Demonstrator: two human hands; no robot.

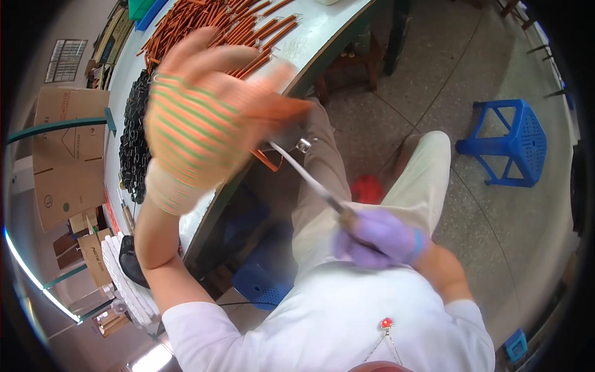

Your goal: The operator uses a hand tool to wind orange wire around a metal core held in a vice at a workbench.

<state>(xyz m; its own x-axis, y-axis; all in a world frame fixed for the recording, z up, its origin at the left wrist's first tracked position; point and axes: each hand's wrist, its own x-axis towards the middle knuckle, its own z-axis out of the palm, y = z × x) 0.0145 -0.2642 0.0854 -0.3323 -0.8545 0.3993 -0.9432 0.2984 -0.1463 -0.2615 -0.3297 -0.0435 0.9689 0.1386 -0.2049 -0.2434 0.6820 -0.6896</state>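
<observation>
My left hand [195,121], in an orange and green striped glove, is raised over the table's edge, its fingers smeared by motion. An orange-brown piece [282,115] is in its grip, blurred, with a shiny metal bit [304,144] near it. My right hand [384,239], in a purple glove, is closed on the handle of a tool with a long thin metal shaft [307,177]. That shaft points up and left, its tip close to the orange-brown piece; whether they touch I cannot tell. The tool's exact kind is not clear.
On the white table [319,34] lie a heap of orange-brown rods [186,31] and a pile of black chain-like parts [133,136]. Cardboard boxes [68,149] stand at the left. A blue plastic stool [511,142] stands on the floor at the right.
</observation>
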